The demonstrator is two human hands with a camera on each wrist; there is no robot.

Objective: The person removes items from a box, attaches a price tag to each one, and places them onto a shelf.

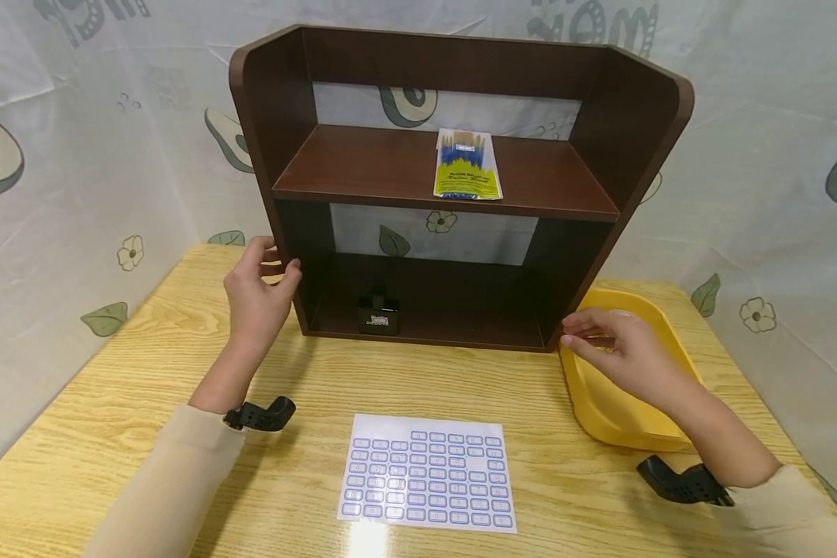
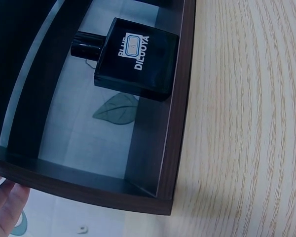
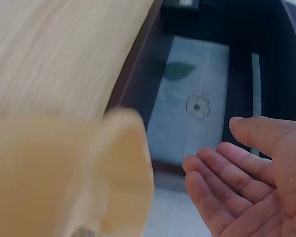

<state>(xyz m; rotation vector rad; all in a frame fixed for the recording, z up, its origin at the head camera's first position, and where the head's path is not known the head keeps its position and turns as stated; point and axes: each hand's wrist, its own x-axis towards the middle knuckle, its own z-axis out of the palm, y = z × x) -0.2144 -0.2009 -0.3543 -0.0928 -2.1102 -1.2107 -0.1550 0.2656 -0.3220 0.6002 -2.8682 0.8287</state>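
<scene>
A dark brown two-tier shelf (image 1: 446, 203) stands on the wooden table. My left hand (image 1: 260, 293) grips the edge of its left side panel, with the thumb at the inner face and the fingers outside. Close to the lower end of the right panel is my right hand (image 1: 617, 349), over the yellow basket, its fingers loosely bent and holding nothing; the right wrist view shows the bare palm. A black square bottle (image 2: 138, 59) with a small label sits on the lower tier. On the upper tier lies a pack of artist brushes (image 1: 466, 167).
The yellow basket (image 1: 589, 407) sits right of the shelf, partly covered by my right forearm and hand. A white sheet of blue-framed numbered labels (image 1: 427, 473) lies at the front, some labels gone from it. Printed fabric (image 1: 760, 194) hangs around the table.
</scene>
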